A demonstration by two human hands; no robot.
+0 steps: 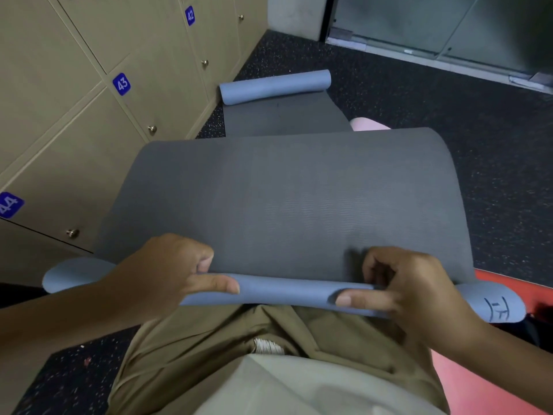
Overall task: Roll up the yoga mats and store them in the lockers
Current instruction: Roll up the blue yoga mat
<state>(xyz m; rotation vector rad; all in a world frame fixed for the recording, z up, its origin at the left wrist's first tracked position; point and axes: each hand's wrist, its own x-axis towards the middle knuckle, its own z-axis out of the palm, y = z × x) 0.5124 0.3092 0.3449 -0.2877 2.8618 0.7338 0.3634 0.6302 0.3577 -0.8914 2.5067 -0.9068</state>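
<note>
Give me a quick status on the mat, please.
Left hand and right hand pinch the grey mat near edge. Roll just starting. Nothing in the way.

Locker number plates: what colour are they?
Blue with white digits, on the number plates; the head view shows them.

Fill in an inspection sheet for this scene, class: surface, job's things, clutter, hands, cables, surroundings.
Surface: dark speckled floor.
Job's things: grey mat with a blue underside, its near edge being folded over; second mat partly rolled beyond it; lockers numbered 42, 43, 44, doors closed.
Clutter: pink item behind the grey mat; red mat underfoot.
Hands: left hand and right hand both pinch the mat's near edge.
Cables: nothing seen.
Surroundings: glass door at the far end.
</note>
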